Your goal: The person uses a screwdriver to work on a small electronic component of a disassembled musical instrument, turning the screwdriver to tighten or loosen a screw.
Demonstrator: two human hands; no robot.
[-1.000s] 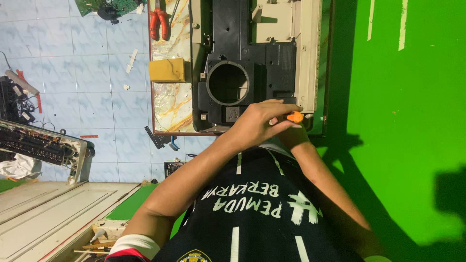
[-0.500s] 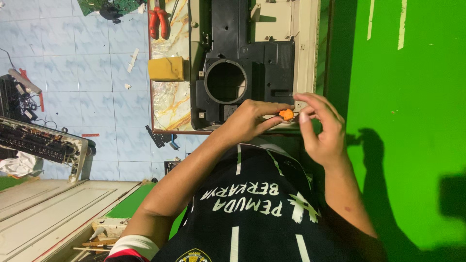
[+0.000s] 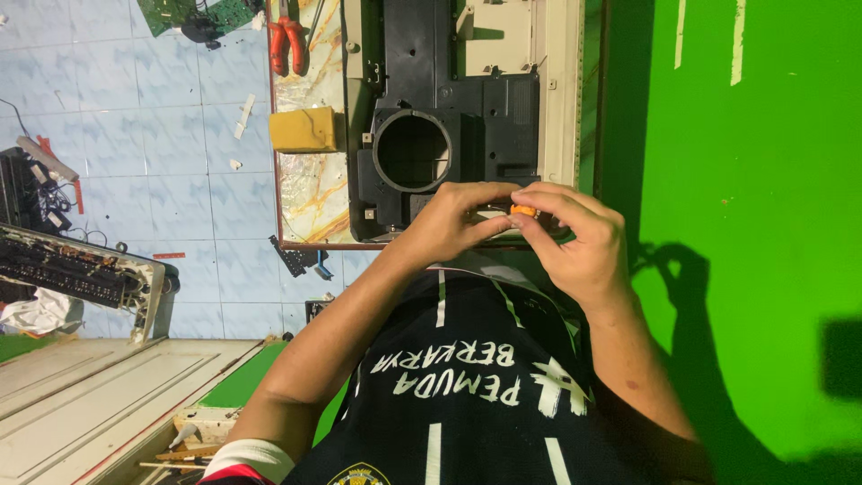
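Both hands hide most of the small orange part (image 3: 523,211) (its shape cannot be told). The black housing (image 3: 449,90) and red pliers (image 3: 287,36) run off the top edge.

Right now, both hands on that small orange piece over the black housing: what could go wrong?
1. The orange piece is pinched only at fingertips by the left hand and right hand; it might slip into the black housing and its round opening.
2. The housing sits near the marble-patterned table edge; pressing could shift it.
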